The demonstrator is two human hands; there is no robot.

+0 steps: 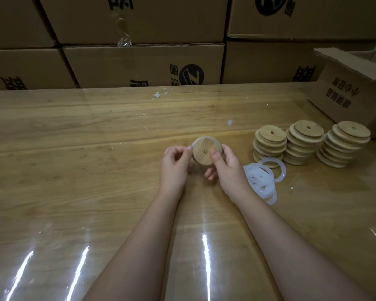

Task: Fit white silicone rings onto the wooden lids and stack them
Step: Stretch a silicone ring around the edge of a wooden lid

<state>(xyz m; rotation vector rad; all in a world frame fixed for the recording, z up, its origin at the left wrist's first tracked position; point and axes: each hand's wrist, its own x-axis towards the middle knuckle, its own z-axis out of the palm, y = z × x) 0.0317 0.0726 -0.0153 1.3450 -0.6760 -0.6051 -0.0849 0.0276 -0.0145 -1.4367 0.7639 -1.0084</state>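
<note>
A round wooden lid (203,153) with a small centre hole is held tilted above the table between both hands. A white silicone ring (199,141) runs around its upper rim. My left hand (175,165) pinches the ring at the lid's left edge. My right hand (227,168) grips the lid from the right, thumb pressed on its face. A loose pile of white rings (261,181) lies just right of my right hand. Three stacks of wooden lids (269,145), (303,141), (343,145) stand behind the pile.
An open cardboard box (354,94) stands at the table's right rear. Stacked cartons (139,61) form a wall along the far edge. The wooden table (74,159) has a glossy transparent cover, with small white scraps (159,94) near the back.
</note>
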